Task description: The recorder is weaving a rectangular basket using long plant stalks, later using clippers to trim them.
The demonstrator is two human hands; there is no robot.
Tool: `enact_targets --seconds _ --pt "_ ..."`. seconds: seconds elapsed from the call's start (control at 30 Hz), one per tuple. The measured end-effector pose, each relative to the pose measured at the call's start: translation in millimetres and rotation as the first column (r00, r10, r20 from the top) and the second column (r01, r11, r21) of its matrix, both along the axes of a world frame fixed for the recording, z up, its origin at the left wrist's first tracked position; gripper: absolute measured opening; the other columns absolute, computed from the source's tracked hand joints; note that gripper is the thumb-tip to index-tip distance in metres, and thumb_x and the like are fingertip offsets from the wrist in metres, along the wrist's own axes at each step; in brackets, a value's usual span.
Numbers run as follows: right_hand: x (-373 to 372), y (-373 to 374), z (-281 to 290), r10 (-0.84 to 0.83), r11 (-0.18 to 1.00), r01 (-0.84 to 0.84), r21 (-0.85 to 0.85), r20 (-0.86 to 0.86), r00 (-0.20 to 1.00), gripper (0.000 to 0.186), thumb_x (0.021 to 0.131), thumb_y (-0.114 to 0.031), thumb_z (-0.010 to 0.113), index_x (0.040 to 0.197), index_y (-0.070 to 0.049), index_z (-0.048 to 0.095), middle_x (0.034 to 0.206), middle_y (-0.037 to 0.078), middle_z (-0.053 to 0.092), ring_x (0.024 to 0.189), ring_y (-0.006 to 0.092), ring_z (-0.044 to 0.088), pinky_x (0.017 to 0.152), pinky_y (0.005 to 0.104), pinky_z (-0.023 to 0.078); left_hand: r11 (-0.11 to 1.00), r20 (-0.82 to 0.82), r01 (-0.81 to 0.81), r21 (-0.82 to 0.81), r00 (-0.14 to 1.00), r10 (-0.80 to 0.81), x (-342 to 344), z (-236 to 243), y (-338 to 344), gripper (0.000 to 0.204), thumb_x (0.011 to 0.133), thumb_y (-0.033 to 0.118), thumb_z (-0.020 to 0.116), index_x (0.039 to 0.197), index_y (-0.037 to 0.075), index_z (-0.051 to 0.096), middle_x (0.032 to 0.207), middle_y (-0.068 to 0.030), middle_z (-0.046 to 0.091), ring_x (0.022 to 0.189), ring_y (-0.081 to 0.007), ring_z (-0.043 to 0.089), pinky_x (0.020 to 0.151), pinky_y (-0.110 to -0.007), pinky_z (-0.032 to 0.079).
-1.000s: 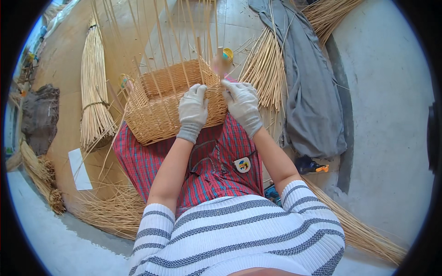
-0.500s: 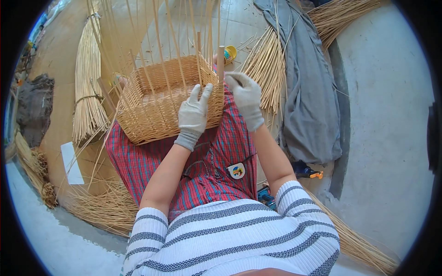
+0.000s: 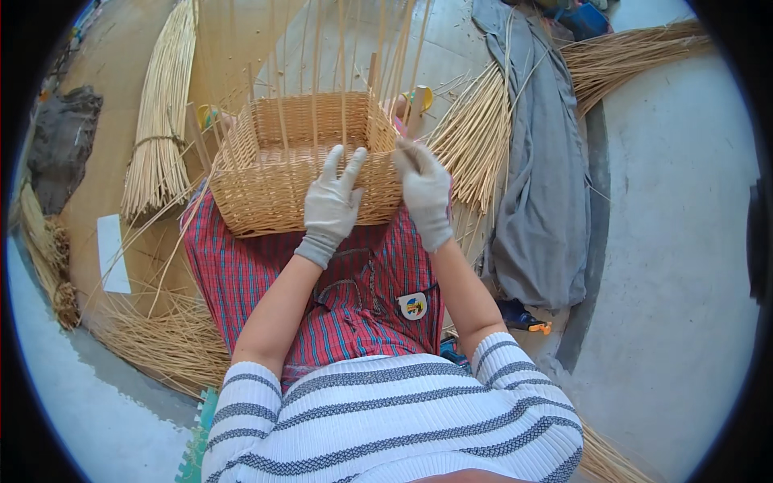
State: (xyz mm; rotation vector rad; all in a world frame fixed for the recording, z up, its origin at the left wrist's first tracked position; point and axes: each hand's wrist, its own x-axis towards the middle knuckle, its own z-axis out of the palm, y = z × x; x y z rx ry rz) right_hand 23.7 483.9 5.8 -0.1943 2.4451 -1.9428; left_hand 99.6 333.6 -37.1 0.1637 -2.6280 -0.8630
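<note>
A rectangular wicker basket (image 3: 302, 189) in progress rests tilted on my lap. Tall thin stakes (image 3: 344, 80) rise from its woven walls, with thicker posts at the corners. My left hand (image 3: 330, 205), in a pale work glove, lies against the outside of the near wall. Its index and middle fingers stretch up to the rim, slightly apart, with the thumb out to the side. At the near right corner my right hand (image 3: 425, 189), gloved alike, has its fingers bent together by the rim; whatever they pinch is too fine to make out.
A tied bundle of canes (image 3: 159, 121) lies on the far left floor, loose canes (image 3: 165, 342) at the near left. To the right are another bundle (image 3: 475, 137), a grey cloth (image 3: 539, 177) and more canes (image 3: 628, 56). A tape measure (image 3: 412, 306) sits on my lap.
The basket has turned slightly, so its near wall lies more level. My right hand has lowered a little beside the corner; my left hand stays on the near wall, its thumb now showing.
</note>
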Motion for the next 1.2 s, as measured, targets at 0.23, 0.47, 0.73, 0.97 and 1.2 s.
enact_targets --seconds 0.23,0.47,0.73,0.97,1.2 --pt "-68 -44 -11 0.231 0.943 -0.065 0.327 -0.498 0.836 0.044 0.098 -0.007 0.06 0.141 -0.006 0.056 0.13 0.018 0.065 0.117 0.0251 0.064 0.1 0.0349 0.05 0.977 0.255 0.021 -0.212 0.966 0.034 -11 8 9 0.073 0.085 0.019 0.071 0.152 0.026 0.041 0.138 -0.0199 0.049 0.088 -0.0384 0.066 0.077 -0.048 0.057" --pt "13 26 7 0.052 0.833 0.236 0.5 -0.496 0.867 0.02 0.098 -0.005 0.062 0.116 -0.003 0.071 0.11 0.011 0.072 0.105 0.0197 0.067 0.093 0.0325 0.051 0.817 -0.291 0.1 0.569 0.953 0.086 28 -2 -40 0.037 0.088 0.006 0.071 0.123 0.016 0.065 0.117 -0.01 0.06 0.1 -0.0231 0.065 0.078 -0.033 0.056" --pt "116 -107 24 0.642 0.733 -0.515 0.444 -0.204 0.739 0.018 0.091 -0.01 0.072 0.109 -0.012 0.076 0.095 0.009 0.074 0.09 0.0238 0.072 0.08 0.0335 0.057 0.464 -0.112 -0.391 0.795 0.656 0.746 82 -26 -177 0.019 0.09 0.011 0.078 0.104 0.004 0.068 0.093 -0.0045 0.07 0.083 -0.0114 0.065 0.077 -0.027 0.053" --pt "135 -214 32 0.734 0.679 -0.54 0.497 -0.448 0.51 0.04 0.082 -0.006 0.074 0.121 -0.012 0.07 0.097 0.012 0.072 0.083 0.0316 0.069 0.075 0.0407 0.055 0.729 -0.39 -0.235 0.643 0.718 0.576 92 -35 -175 0.035 0.071 0.008 0.085 0.102 0.005 0.069 0.094 -0.0044 0.069 0.086 -0.0163 0.066 0.077 -0.033 0.054" --pt "121 -220 35 0.584 0.804 -0.524 0.282 -0.543 0.603 0.042 0.082 -0.001 0.068 0.123 -0.008 0.068 0.092 0.011 0.071 0.082 0.0319 0.068 0.075 0.0411 0.054 0.702 -0.214 -0.166 0.693 0.882 0.42 65 -31 -211 0.062 0.07 0.013 0.089 0.125 0.006 0.06 0.106 -0.0073 0.062 0.095 -0.0159 0.06 0.081 -0.032 0.051"
